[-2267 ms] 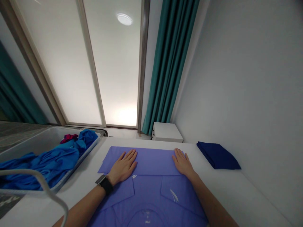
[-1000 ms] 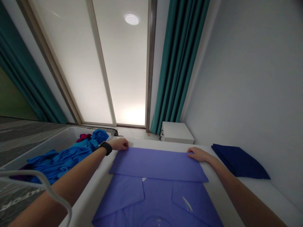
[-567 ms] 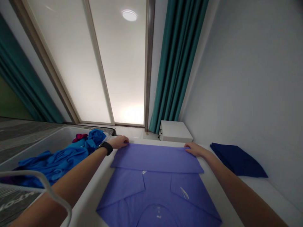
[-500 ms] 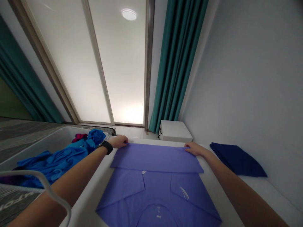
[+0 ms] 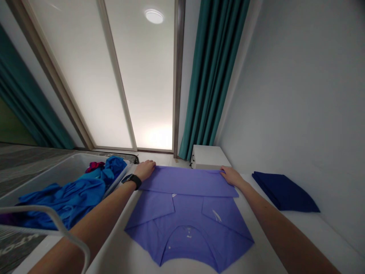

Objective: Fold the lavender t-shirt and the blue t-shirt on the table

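reaching forward, left hand (image 5: 145, 170) and right hand (image 5: 232, 176) lie open on far corners of the folded shirt (image 5: 188, 213) (grip unclear)

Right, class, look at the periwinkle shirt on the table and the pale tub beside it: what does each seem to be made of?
The periwinkle shirt looks like matte woven fabric, perhaps cotton: it lies in soft folds without shine. The pale tub looks like smooth moulded plastic, with a stiff straight rim and a faint sheen.
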A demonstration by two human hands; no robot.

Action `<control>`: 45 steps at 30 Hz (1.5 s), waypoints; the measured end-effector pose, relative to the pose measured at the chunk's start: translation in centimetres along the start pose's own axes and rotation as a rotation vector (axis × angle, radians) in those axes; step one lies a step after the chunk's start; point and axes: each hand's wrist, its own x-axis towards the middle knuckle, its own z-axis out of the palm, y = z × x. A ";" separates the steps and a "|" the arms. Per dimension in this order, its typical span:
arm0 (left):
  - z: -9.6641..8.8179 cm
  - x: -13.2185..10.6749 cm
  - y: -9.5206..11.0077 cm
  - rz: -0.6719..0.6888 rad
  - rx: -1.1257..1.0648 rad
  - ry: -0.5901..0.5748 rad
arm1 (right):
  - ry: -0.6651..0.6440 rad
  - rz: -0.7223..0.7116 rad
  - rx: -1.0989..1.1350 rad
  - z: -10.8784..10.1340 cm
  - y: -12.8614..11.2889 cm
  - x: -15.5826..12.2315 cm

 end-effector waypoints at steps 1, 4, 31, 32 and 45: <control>-0.1 0.2 0.0 -0.006 -0.007 0.008 | 0.011 0.011 -0.005 -0.2 0.0 0.0; -0.9 0.7 -0.1 -0.015 -0.026 0.032 | 0.037 0.033 -0.012 -1.0 -0.1 0.1; -5.7 -15.4 1.3 0.104 -0.257 0.412 | 0.260 -0.158 0.223 -5.1 -0.2 -14.5; -4.7 -17.1 1.6 0.108 -0.268 0.434 | 0.287 -0.169 0.238 -3.8 0.0 -15.9; 1.7 -24.8 2.6 0.072 -0.334 0.307 | 0.472 -0.249 0.265 6.4 0.0 -24.5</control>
